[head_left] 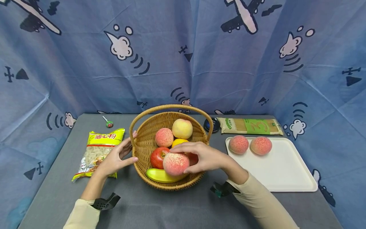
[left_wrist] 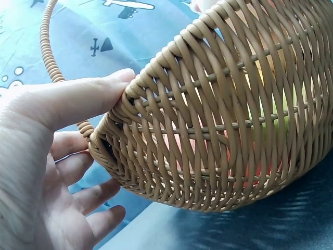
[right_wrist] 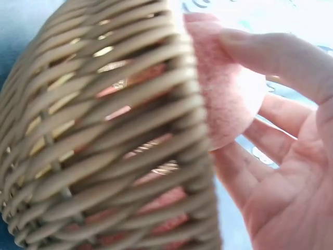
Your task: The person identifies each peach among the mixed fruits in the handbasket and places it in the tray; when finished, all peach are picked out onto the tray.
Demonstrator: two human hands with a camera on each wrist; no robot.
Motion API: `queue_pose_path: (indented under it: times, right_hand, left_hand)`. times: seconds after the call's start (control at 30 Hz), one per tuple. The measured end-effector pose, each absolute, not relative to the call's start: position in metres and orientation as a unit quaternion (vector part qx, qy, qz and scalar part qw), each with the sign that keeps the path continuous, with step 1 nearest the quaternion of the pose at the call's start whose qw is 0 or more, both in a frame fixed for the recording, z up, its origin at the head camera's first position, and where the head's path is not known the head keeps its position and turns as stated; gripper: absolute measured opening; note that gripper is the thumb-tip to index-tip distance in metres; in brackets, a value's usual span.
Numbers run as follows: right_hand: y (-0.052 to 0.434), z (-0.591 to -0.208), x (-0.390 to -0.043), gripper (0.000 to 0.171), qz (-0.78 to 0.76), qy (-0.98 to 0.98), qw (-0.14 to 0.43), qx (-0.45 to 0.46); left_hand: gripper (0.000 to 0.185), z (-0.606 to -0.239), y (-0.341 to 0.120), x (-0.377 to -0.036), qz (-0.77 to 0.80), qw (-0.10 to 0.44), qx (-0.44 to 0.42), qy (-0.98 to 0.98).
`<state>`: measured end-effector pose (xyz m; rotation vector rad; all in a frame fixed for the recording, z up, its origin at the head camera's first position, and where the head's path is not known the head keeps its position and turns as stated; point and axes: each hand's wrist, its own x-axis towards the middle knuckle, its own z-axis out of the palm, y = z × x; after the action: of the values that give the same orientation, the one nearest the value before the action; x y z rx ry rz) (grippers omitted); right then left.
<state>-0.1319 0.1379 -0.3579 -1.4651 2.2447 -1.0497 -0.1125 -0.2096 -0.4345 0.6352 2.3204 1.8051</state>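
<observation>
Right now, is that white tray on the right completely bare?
No, two pink peaches sit side by side at the far end of the white tray.

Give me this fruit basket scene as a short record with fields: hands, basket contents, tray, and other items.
left hand: open, thumb and fingers against the basket wall
right hand: grips a peach over the basket's front
basket contents: apple, banana, two more peaches, an orange, partly hidden
tray: two peaches at its far left
other items: macaroni bag, lollipop, spaghetti pack, dark jar
</observation>
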Motion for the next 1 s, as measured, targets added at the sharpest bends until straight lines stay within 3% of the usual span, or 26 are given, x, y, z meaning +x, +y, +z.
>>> queue_pose_path:
  times: [0.57, 1.0]
  right_hand:
    - [0.208, -0.351, -0.106, 0.071, -0.543, 0.725, -0.057, -0.420]
    - [0.304, -0.361, -0.093, 0.077, -0.537, 0.782, -0.211, -0.236]
  left_hand:
    - [0.078, -0.435, -0.210, -0.113, 0.598, 0.066, 0.206, 0.772]
    - [0.079, -0.435, -0.210, -0.113, 0.597, 0.065, 0.205, 0.773]
